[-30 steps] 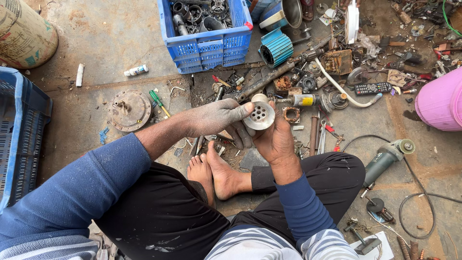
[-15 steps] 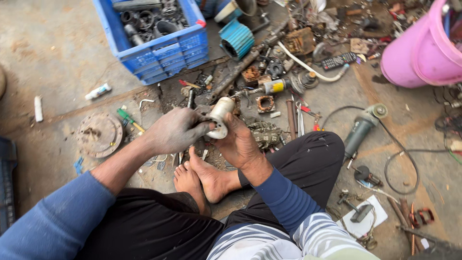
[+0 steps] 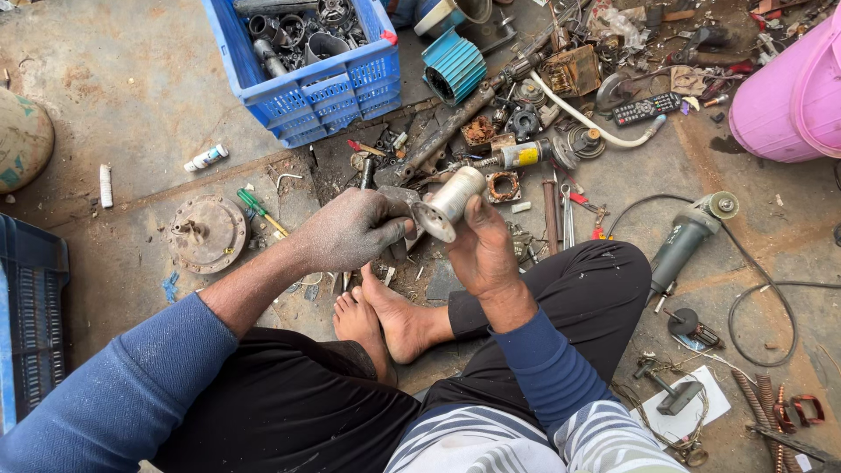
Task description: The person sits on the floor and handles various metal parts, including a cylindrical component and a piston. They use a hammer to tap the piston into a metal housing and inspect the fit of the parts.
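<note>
I sit cross-legged on a dirty concrete floor, bare feet tucked in front of me. My right hand (image 3: 480, 250) holds a pale metal cylinder (image 3: 451, 201), a motor-like part, tilted with its round end facing my left hand. My left hand (image 3: 350, 232), grimy and grey, is closed on something at that end of the cylinder; what it grips is hidden by the fingers. Both hands meet above my feet (image 3: 385, 320).
A blue crate (image 3: 350, 83) of metal parts stands at the top. Scrap parts, a screwdriver (image 3: 260, 210), a round metal disc (image 3: 208, 232), a remote control (image 3: 646, 109) and an angle grinder (image 3: 688, 236) with its cord lie around. At right a pink tub (image 3: 793, 92), at left a dark blue crate (image 3: 31, 324).
The cylinder has been turned from end-on to lying tilted on its side in my hands. The view has shifted, bringing the pink tub further in.
</note>
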